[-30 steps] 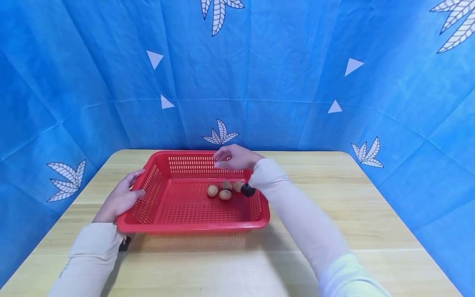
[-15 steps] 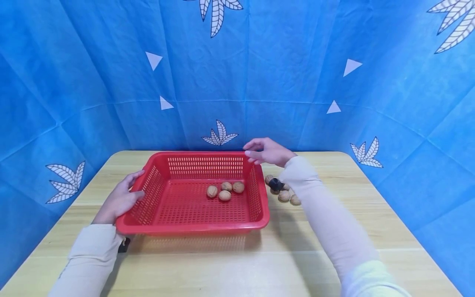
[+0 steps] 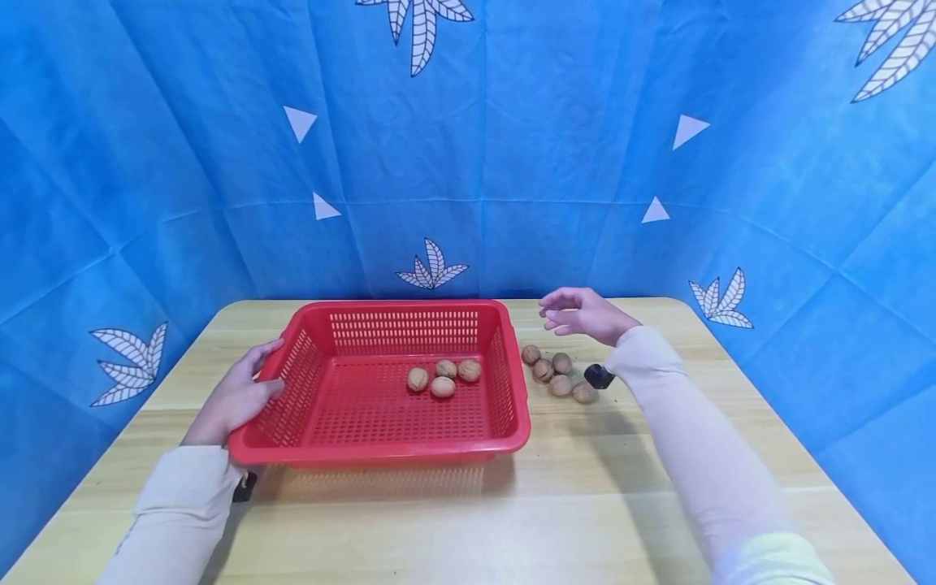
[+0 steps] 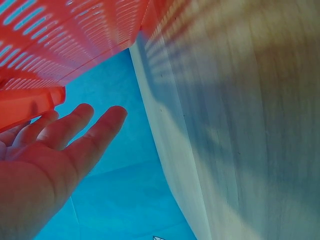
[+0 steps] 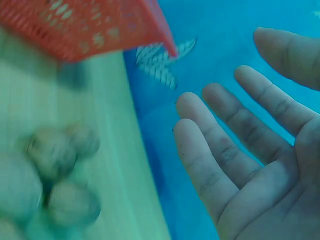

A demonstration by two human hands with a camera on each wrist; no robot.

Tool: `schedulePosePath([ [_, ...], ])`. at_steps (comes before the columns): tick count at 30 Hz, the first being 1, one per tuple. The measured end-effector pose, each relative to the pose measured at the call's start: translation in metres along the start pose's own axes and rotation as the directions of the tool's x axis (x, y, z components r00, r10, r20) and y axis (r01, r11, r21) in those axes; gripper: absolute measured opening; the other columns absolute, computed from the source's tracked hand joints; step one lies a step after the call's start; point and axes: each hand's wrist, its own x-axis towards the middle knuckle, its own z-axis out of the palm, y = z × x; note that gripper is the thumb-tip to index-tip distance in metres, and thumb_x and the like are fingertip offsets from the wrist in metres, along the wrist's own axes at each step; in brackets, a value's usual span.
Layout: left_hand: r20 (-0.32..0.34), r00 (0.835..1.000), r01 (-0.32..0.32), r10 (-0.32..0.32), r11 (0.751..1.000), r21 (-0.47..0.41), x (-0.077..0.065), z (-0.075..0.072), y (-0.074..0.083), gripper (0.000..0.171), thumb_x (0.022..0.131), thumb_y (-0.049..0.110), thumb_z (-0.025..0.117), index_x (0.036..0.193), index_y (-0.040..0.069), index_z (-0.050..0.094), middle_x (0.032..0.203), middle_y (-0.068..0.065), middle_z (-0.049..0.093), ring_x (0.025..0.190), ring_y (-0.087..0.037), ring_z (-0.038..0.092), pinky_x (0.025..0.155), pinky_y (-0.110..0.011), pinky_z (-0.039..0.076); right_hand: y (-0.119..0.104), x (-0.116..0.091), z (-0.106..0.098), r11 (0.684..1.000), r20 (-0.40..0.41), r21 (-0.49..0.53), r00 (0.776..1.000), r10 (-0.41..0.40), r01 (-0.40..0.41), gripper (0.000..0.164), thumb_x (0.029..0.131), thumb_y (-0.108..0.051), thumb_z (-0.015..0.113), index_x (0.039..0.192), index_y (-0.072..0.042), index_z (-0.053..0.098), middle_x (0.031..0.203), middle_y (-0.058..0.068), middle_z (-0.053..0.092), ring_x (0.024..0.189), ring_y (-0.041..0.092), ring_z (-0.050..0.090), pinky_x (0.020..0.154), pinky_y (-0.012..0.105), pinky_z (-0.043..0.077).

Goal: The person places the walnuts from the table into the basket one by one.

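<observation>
My left hand (image 3: pixel 236 400) pinches the basket (image 3: pixel 380 452) at nine o'clock. My right hand (image 3: pixel 588 315), fingers parted and empty, has swung clear toward three o'clock.

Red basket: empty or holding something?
Holding something: four walnuts lie on the floor of the red basket, nearer its right wall.

Table (image 3: pixel 453 536): pale wood, far corners rounded | red basket (image 3: pixel 380 452) (slotted sides) stands on it | five walnuts (image 3: pixel 543 371) lie in a loose cluster, just right of the basket
</observation>
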Motion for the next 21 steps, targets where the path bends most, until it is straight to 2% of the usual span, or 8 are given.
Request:
schedulePosePath([
  [7, -0.001, 1.0, -0.016, 0.016, 1.0, 0.012, 0.0, 0.001, 0.0, 0.09, 0.091, 0.015, 0.065, 0.158, 0.021, 0.004, 0.148, -0.027, 0.025, 0.114, -0.043, 0.05, 0.075, -0.046, 0.057, 0.035, -0.011, -0.013, 0.997, -0.067, -0.056, 0.996, 0.056, -0.06, 0.039, 0.094, -0.005, 0.058, 0.128, 0.01, 0.048, 0.12, 0.022, 0.056, 0.106, 0.03, 0.06, 0.097, 0.052, 0.046],
  [11, -0.007, 1.0, -0.019, 0.019, 1.0, 0.024, -0.001, 0.0, -0.001, 0.09, 0.091, 0.016, 0.065, 0.158, 0.021, 0.004, 0.148, -0.027, 0.025, 0.114, -0.043, 0.05, 0.075, -0.045, 0.057, 0.053, -0.012, -0.012, 0.992, -0.078, -0.099, 0.994, 0.076, -0.083, 0.04, 0.092, -0.006, 0.061, 0.127, 0.01, 0.05, 0.122, 0.029, 0.053, 0.105, 0.027, 0.058, 0.094, 0.049, 0.049],
  [16, -0.01, 1.0, -0.009, 0.009, 1.0, 0.014, -0.001, 0.0, -0.002, 0.092, 0.09, 0.017, 0.066, 0.158, 0.023, 0.004, 0.148, -0.026, 0.026, 0.114, -0.043, 0.05, 0.076, -0.045, 0.057, 0.067, -0.014, -0.01, 0.986, -0.056, -0.164, 0.998, 0.026, -0.034, 0.04, 0.088, -0.013, 0.067, 0.119, 0.008, 0.056, 0.119, 0.03, 0.055, 0.1, 0.025, 0.058, 0.082, 0.038, 0.054],
  [18, -0.008, 1.0, -0.009, 0.009, 1.0, 0.009, -0.001, 0.0, -0.002, 0.092, 0.09, 0.016, 0.066, 0.158, 0.023, 0.004, 0.148, -0.026, 0.026, 0.114, -0.042, 0.05, 0.076, -0.045, 0.057, 0.07, -0.015, -0.008, 0.986, -0.055, -0.157, 0.997, 0.046, -0.054, 0.043, 0.085, -0.014, 0.069, 0.12, 0.008, 0.055, 0.117, 0.026, 0.057, 0.1, 0.026, 0.056, 0.082, 0.035, 0.052],
  [21, -0.006, 1.0, -0.023, 0.023, 1.0, 0.012, 0.0, 0.001, -0.001, 0.09, 0.091, 0.014, 0.065, 0.158, 0.021, 0.005, 0.147, -0.027, 0.026, 0.113, -0.042, 0.05, 0.076, -0.045, 0.057, 0.073, -0.016, -0.004, 0.985, -0.066, -0.081, 0.986, 0.15, -0.155, 0.05, 0.084, -0.012, 0.07, 0.125, 0.007, 0.05, 0.119, 0.021, 0.055, 0.104, 0.029, 0.053, 0.082, 0.038, 0.051],
])
